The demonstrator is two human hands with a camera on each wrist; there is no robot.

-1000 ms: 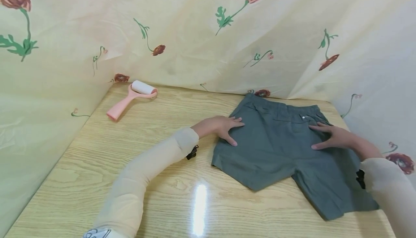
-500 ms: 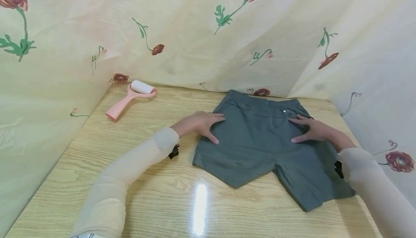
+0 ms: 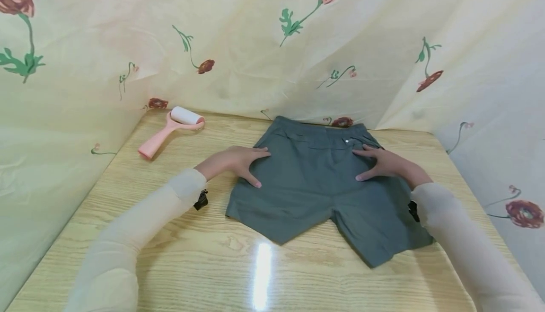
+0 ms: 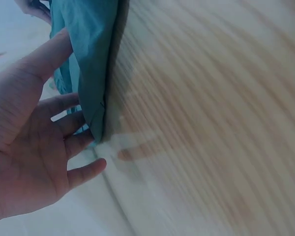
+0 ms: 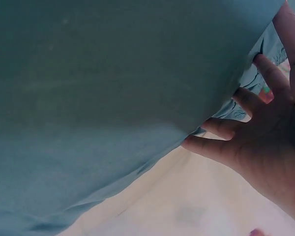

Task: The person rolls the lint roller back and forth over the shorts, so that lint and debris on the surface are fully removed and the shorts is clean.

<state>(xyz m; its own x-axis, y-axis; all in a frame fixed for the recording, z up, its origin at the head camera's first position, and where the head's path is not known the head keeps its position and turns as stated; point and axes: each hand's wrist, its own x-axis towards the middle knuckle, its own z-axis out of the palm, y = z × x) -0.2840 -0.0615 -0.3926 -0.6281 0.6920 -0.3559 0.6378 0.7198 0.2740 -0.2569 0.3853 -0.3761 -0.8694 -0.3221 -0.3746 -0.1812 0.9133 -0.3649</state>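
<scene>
Dark grey-green shorts (image 3: 306,179) lie spread on the wooden table, waistband at the back and legs toward me. On their left side rests my left hand (image 3: 238,161), thumb and fingers spread. My right hand (image 3: 385,164) lies on the right side below the waistband, near a small white dot, its fingers also apart. In the left wrist view the left hand (image 4: 37,132) has its thumb and fingertips at the edge of the shorts (image 4: 91,54). The right wrist view has the right hand (image 5: 265,132) with extended fingertips along the shorts' edge (image 5: 113,98).
A pink-handled lint roller (image 3: 170,129) with a white roll lies at the back left of the table (image 3: 204,264). Flower-printed cloth (image 3: 251,56) hangs behind the table and along both sides. The waistband sits close to the back cloth.
Both hands have moved left, and the shorts have slid left across the table with them, keeping their spread shape. The lint roller stays where it was.
</scene>
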